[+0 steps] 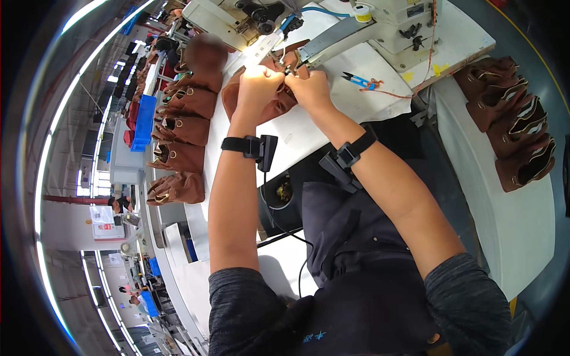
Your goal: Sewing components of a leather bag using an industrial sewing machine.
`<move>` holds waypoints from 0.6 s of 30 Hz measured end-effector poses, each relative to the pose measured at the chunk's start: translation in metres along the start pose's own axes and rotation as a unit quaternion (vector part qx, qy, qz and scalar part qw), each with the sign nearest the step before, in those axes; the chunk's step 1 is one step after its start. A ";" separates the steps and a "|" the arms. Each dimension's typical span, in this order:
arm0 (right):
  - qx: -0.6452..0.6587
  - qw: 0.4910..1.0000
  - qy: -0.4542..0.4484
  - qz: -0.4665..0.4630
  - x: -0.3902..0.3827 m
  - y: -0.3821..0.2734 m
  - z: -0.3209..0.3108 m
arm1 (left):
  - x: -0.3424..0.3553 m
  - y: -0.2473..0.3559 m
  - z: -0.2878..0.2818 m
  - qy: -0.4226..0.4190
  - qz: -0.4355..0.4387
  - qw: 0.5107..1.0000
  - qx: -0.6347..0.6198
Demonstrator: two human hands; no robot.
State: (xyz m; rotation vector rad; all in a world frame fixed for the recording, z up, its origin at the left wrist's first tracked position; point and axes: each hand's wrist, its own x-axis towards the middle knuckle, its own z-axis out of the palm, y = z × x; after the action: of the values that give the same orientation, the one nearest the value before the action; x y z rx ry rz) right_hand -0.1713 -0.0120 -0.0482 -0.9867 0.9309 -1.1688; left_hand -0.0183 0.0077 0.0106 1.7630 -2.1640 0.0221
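Note:
A brown leather-like handbag (278, 108) sits on the white table under the sewing machine (341, 44). My left hand (259, 84) is closed at the bag's upper part, its fingers curled inward. Close beside it, my right hand (309, 89) is also closed, pinching the bag near its handle and top edge. The two fists nearly meet, and they hide the exact spots they grip. Blue-handled thread snips (358, 80) lie on the table to the right of my right hand, with an orange cord by them.
Several brown handbags (185, 127) stand in a row along the left. More brown bags (510, 124) rest on a white-covered surface (504, 231) at the right. A blue bin (143, 127) is farther left. A thread spool (362, 13) sits by the machine.

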 end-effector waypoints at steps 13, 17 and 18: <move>0.170 0.978 0.002 0.124 0.007 0.000 0.005 | 0.004 0.017 -0.019 -0.034 -0.281 0.932 -0.227; 0.203 0.953 -0.109 0.197 0.018 -0.003 -0.003 | 0.003 0.005 -0.029 -0.089 -0.271 0.911 -0.299; 0.192 0.952 -0.119 0.207 0.021 -0.002 -0.004 | 0.004 0.004 -0.031 -0.110 -0.268 0.908 -0.304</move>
State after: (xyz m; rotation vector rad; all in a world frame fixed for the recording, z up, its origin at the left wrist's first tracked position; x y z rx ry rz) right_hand -0.1721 -0.0334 -0.0487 -0.5641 0.6433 -0.8111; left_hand -0.0148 0.0116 0.0415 1.9368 -1.4810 -0.9179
